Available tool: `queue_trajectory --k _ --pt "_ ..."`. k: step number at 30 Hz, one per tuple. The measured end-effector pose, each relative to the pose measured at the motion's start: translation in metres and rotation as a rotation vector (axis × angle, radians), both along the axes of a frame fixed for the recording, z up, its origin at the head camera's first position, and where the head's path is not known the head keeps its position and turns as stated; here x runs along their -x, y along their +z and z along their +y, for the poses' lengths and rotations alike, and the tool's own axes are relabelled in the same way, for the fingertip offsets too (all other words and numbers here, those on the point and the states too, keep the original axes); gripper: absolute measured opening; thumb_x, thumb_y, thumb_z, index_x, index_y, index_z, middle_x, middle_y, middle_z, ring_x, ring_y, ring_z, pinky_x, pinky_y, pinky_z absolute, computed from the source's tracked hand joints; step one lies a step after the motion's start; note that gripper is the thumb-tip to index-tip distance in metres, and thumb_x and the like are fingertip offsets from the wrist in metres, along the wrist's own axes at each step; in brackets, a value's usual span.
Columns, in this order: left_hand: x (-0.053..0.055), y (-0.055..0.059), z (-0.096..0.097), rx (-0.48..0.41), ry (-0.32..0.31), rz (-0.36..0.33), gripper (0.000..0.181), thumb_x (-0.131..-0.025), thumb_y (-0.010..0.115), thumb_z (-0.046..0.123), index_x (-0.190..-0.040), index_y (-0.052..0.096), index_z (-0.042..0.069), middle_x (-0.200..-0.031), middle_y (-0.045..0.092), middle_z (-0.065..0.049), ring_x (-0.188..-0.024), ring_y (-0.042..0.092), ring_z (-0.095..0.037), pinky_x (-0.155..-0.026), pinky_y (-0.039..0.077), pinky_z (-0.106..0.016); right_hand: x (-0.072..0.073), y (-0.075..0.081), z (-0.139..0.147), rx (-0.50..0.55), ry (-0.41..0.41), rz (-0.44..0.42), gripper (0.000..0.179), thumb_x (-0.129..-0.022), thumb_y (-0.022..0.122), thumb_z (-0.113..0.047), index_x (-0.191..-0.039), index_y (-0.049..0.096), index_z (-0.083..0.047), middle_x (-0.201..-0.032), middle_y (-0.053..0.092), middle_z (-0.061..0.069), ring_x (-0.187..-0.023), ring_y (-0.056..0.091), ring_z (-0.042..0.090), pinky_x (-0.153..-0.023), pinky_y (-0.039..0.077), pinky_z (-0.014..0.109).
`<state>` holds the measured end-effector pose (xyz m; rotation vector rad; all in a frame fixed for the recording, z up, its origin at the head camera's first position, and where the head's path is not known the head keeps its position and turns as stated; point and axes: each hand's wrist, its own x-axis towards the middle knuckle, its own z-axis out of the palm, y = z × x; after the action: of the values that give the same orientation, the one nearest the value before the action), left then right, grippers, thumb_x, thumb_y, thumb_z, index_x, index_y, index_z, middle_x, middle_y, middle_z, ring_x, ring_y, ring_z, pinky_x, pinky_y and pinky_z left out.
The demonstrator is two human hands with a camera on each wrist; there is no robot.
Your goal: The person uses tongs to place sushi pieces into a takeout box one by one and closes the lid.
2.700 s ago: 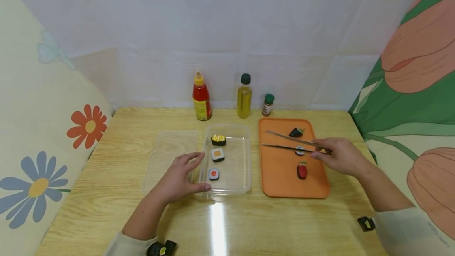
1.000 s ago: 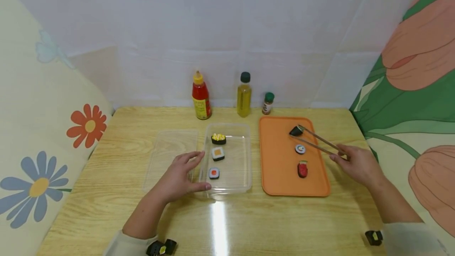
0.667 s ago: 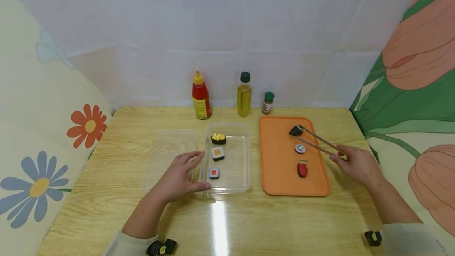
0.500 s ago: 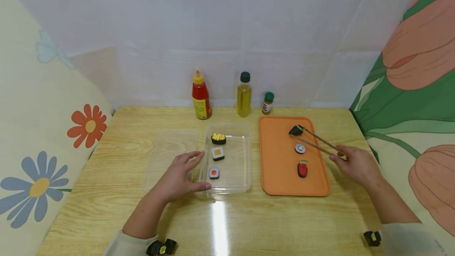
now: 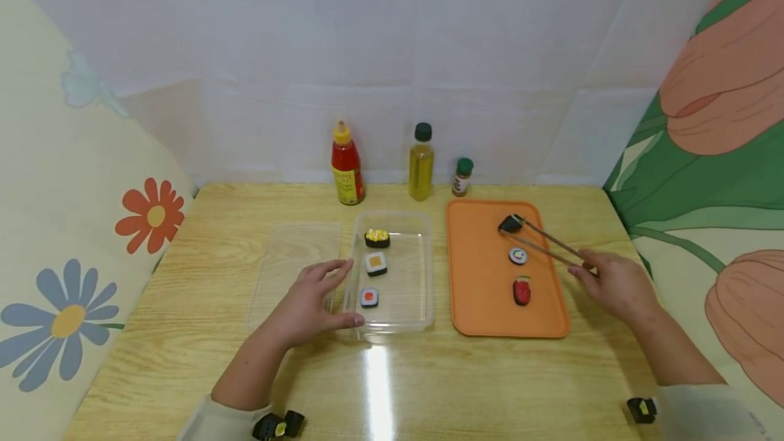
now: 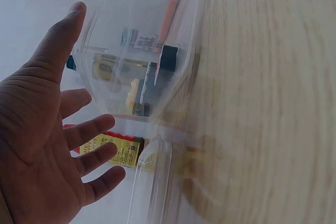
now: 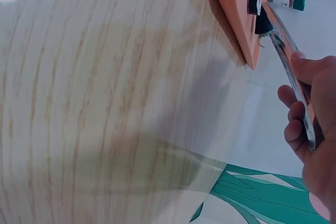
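**Pinching metal tongs around a dark wrapped triangle**

Pinches the tongs in right fingers, curled firmly about the handle end, with prongs parted; sets one tip at each side of the triangle, lying toward the far end of an orange tray on the right; cannot tell how tightly; on the same tray, has a round white roll just nearer, then a red-topped piece; spreads left fingers apart, extended and holding nothing, along the left side of a clear container, with thumb by its near left corner; cannot tell whether touching; inside the container, from far to near, has a yellow-topped piece, an orange-centred square roll and a red-centred square roll; farther left, has a clear lid flat on the wood-grained surface; along the far edge, has a red sauce bottle, an oil bottle and a green-capped jar, all upright.
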<state>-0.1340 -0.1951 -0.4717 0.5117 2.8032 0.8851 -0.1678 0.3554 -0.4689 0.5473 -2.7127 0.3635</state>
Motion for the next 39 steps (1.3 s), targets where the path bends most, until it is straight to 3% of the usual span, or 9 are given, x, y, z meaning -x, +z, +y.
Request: queue_trajectory --k 7,13,28,39 --pt "0.0 0.001 0.0 0.005 0.004 -0.002 0.111 -0.077 0.079 0.071 -0.163 0.037 0.015 -0.163 0.036 -0.012 -0.148 0.028 -0.046 -0.112 0.033 -0.07 0.002 0.002 0.001 0.011 0.032 0.035 0.033 -0.081 0.087 -0.013 -0.106 0.076 0.004 -0.079 0.075 0.011 -0.062 0.068 0.034 -0.054 0.054 0.052" --pt "0.0 0.002 0.001 0.005 0.004 -0.005 0.111 -0.077 0.08 0.07 -0.162 0.037 0.015 -0.163 0.036 -0.013 -0.148 0.029 -0.045 -0.112 0.033 -0.07 0.003 0.007 -0.001 0.011 0.037 0.015 0.033 -0.083 0.086 -0.014 -0.109 0.076 0.004 -0.077 0.074 0.009 -0.055 0.062 0.024 -0.049 0.05 0.044" --pt "0.0 0.001 0.001 -0.001 0.011 -0.011 0.111 -0.076 0.08 0.07 -0.162 0.037 0.014 -0.163 0.037 -0.012 -0.148 0.029 -0.045 -0.112 0.033 -0.069 0.006 0.018 -0.01 0.006 0.061 -0.01 0.038 -0.085 0.085 -0.017 -0.116 0.075 0.003 -0.083 0.076 0.01 -0.056 0.059 0.016 -0.051 0.049 0.04" --pt "0.001 0.0 0.0 0.002 0.008 -0.009 0.112 -0.076 0.08 0.072 -0.162 0.038 0.015 -0.163 0.037 -0.012 -0.148 0.029 -0.045 -0.111 0.034 -0.069 0.01 0.027 -0.021 0.01 0.107 -0.009 0.039 -0.086 0.085 -0.019 -0.118 0.076 0.002 -0.083 0.075 0.006 -0.053 0.042 0.003 -0.047 0.035 0.027"
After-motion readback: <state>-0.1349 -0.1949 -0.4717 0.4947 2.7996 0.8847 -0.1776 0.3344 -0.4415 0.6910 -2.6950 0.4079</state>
